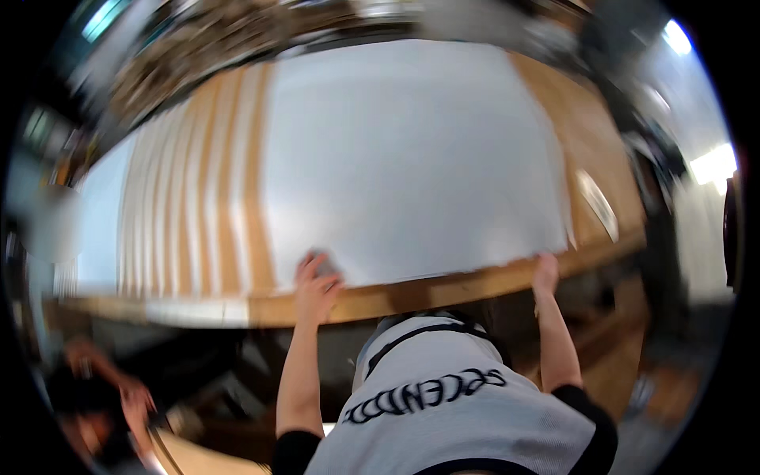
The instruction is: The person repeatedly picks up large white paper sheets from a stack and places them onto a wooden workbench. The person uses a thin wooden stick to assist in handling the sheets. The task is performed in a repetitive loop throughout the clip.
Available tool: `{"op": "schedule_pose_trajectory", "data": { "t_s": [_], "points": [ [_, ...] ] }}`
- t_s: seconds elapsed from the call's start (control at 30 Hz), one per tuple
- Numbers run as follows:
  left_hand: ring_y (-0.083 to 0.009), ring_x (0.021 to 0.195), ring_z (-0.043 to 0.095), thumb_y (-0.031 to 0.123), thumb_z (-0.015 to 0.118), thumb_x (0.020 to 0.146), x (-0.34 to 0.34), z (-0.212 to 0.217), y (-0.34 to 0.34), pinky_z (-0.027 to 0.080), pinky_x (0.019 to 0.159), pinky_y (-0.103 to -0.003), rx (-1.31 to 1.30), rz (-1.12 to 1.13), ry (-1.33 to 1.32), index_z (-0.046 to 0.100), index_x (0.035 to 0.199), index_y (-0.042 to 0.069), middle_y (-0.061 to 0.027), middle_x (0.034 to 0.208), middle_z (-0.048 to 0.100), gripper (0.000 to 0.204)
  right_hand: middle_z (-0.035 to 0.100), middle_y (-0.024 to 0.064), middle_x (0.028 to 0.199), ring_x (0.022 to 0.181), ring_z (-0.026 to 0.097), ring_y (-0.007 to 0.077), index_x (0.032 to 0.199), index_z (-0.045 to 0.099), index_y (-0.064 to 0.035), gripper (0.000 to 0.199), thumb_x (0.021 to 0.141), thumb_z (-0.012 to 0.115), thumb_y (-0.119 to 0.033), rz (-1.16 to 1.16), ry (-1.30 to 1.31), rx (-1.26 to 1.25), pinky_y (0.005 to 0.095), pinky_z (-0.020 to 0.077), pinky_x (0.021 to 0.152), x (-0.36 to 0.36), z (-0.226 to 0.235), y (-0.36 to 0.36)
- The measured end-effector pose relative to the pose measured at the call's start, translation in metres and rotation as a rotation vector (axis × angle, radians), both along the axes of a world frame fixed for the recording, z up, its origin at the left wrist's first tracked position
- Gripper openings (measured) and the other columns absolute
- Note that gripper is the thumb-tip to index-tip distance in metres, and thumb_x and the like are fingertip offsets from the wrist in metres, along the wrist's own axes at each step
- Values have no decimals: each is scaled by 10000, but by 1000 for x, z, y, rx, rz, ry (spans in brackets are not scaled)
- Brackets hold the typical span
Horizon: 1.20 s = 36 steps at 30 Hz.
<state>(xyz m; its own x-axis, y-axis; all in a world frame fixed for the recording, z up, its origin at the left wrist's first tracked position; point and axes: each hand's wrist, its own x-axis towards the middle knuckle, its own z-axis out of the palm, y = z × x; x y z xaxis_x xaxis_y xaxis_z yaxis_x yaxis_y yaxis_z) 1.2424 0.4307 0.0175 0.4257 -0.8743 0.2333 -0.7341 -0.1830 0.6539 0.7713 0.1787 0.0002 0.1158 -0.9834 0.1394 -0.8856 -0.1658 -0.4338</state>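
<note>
A large, smooth white sheet [412, 158] lies across the table in front of me. My left hand [318, 289] is at its near left corner, fingers bent around a small grey block [324, 267] whose exact kind is blurred. At the near right corner, my right hand [545, 275] has its fingers closed on the sheet's edge. To the left of the big sheet, several white strips [235, 182] alternate with bands of brown board.
The brown table edge [412, 298] runs between me and the sheet. A pale, narrow flat piece [598, 206] lies on the brown board at right. Brown scrap material [198, 55] is heaped behind the table. Another person's hand [136, 400] shows at lower left.
</note>
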Motion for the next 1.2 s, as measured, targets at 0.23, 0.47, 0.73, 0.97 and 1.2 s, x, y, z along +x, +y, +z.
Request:
{"op": "schedule_pose_trajectory", "data": {
  "t_s": [0.23, 0.47, 0.73, 0.97, 1.2],
  "points": [
    [-351, 1178, 345, 59, 711, 570, -11, 2, 4, 275, 975, -467, -35, 9, -55, 669, 761, 139, -66, 1199, 478, 212, 581, 175, 927, 901, 533, 350, 907, 565, -69, 323, 864, 343, -300, -488, -78, 350, 420, 416, 767, 20, 23, 7],
    [-291, 1053, 436, 29, 633, 677, -14, 19, -3, 354, 877, -416, -1, 59, 47, 622, 792, 62, -96, 1081, 517, 120, 606, 143, 876, 853, 558, 301, 831, 607, -39, 320, 850, 388, -270, -500, -281, 310, 364, 428, 749, -15, 33, 48],
    [-235, 905, 502, -17, 511, 789, -182, 87, -175, 412, 774, -330, -173, -385, 183, 563, 899, 7, -110, 950, 534, 124, 617, 117, 878, 836, 576, 275, 859, 637, -92, 268, 815, 448, -277, -533, -397, 375, 354, 449, 728, -105, 22, 112],
    [-144, 746, 568, -11, 477, 828, -404, 81, -251, 449, 722, -252, 206, -810, 689, 555, 920, -1, -68, 788, 587, 121, 623, 77, 890, 841, 582, 264, 916, 641, -188, 278, 790, 480, -376, -620, -329, 618, 384, 462, 719, -211, 6, 154],
    [-167, 731, 590, -52, 520, 778, -581, 81, -294, 466, 673, -239, 351, -1600, 329, 586, 888, -5, -91, 783, 596, 137, 624, 72, 866, 831, 580, 274, 875, 639, -160, 270, 789, 448, -331, -1116, -547, 674, 393, 463, 703, -313, 5, 204]
  ]
}}
